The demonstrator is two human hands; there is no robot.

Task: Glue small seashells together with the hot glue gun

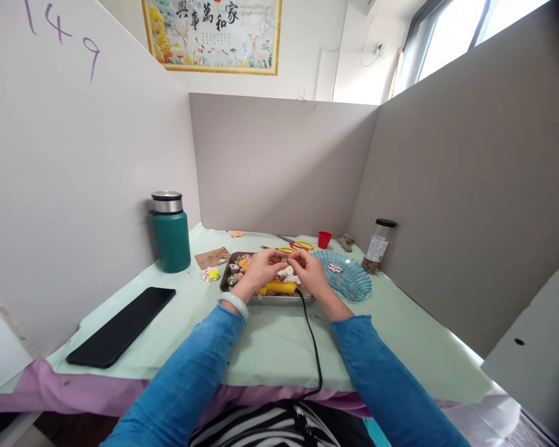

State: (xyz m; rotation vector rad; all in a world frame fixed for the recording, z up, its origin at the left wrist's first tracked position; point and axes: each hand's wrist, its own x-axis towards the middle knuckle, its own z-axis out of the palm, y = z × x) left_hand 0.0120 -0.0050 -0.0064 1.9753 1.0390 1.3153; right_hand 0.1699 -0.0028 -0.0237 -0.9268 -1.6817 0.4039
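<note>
Closest in, two blue sleeves [190,372] stretch over the table [270,347], a pale bangle [234,304] on one wrist, to where the left hand [261,271] and right hand [310,271] meet. Fingers and thumbs curl in toward each other, nearly tip to tip; I can't tell whether either hand pinches something tiny. Right under the grip sits a metal tray [261,300] crowded with small decorative pieces [245,265], and a yellow corded tool [279,287], perhaps a glue gun, lies just nearer the body. To the right of the grip a blue dish [361,282] holds a patterned piece [334,267]; beyond it lie scissors [302,244]. I'd call the step in hand close two-handed fingertip work. The next move, to my eye, calls for steady fingertips, and wrists kept off the tool and its black cord [314,341], which trails down between the forearms.
</note>
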